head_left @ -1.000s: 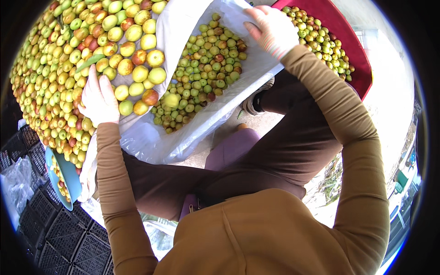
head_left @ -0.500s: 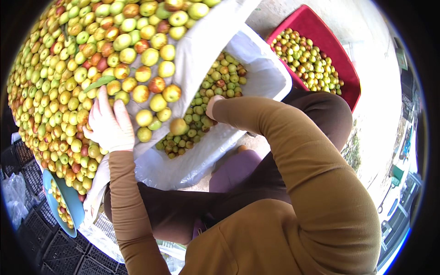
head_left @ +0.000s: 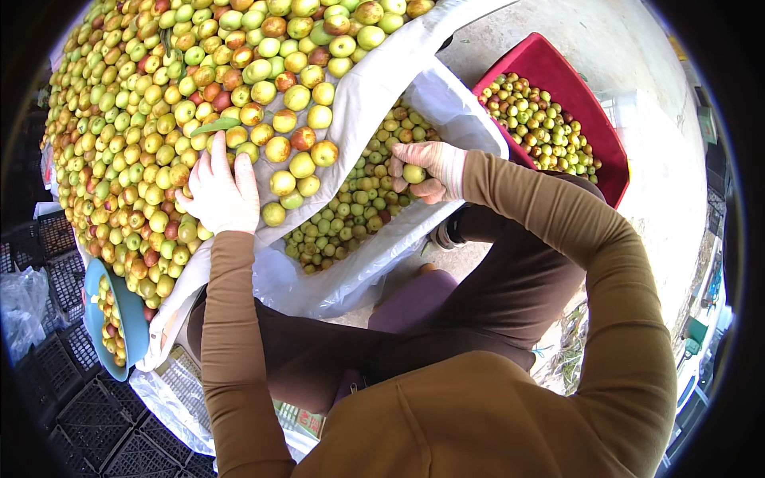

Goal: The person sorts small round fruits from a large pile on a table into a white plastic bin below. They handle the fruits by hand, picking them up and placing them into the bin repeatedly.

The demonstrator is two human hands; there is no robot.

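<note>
My left hand (head_left: 219, 191) lies on a big sloping heap of green, yellow and reddish jujubes (head_left: 127, 159), its fingers spread and the tips beside a green leaf (head_left: 215, 126). Nothing shows in its grip, though its palm is hidden. Over to the right, my right hand (head_left: 438, 162) is closed round a yellow-green jujube (head_left: 413, 174). It hovers above the right side of a white crate (head_left: 500, 145) lined with clear plastic and partly filled with jujubes. A pale cloth (head_left: 358, 99) runs under the heap's edge along that crate.
Beyond my right hand stands a red bin (head_left: 594, 111) with more jujubes in it. A blue basin (head_left: 131, 319) holding some jujubes hangs at the heap's lower left, near stacked black crates (head_left: 96, 422). My bent legs (head_left: 510, 287) are close to the lined crate.
My right hand has come up out of the lined crate and moved right, with a jujube now visible in it. My left hand stays by the leaf. The whole view has shifted slightly.
</note>
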